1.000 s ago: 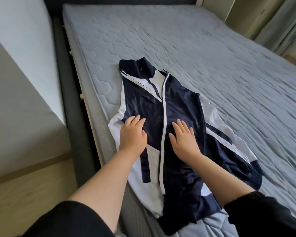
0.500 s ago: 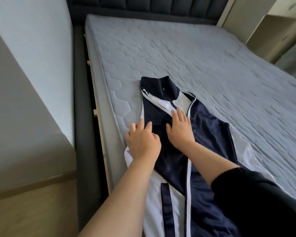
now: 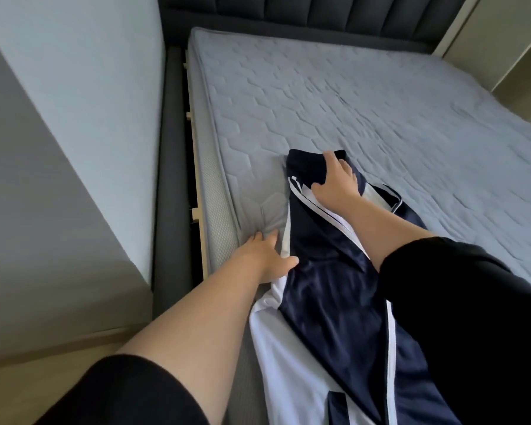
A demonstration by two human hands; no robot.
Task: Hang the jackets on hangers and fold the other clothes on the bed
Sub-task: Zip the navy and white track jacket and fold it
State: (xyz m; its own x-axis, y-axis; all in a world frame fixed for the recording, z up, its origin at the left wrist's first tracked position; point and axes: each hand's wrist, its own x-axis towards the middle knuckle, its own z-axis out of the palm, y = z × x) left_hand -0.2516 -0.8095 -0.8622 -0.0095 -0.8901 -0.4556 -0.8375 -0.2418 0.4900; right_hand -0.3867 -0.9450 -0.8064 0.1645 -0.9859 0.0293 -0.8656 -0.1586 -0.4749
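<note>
A navy and white zip jacket point(image 3: 328, 289) lies lengthwise on the grey quilted mattress point(image 3: 380, 96), collar pointing toward the headboard, near the bed's left edge. My left hand point(image 3: 264, 256) holds the jacket's white left shoulder edge, thumb on top and fingers at the fabric's rim by the mattress. My right hand point(image 3: 334, 185) is on the dark collar, fingers curled over its top edge and thumb spread on the white lining. Black sleeves cover both my upper arms. No hanger is in view.
A dark padded headboard point(image 3: 304, 13) closes the far end. The dark bed frame point(image 3: 166, 179) and a narrow gap run along the left, beside a pale wall point(image 3: 74, 87). Wooden floor point(image 3: 43, 357) shows at lower left. Beige furniture point(image 3: 518, 56) stands at the right.
Both hands left the jacket's chest. The right hand moved up to the collar, and the left slid out to the left shoulder edge. My view moved closer to the headboard.
</note>
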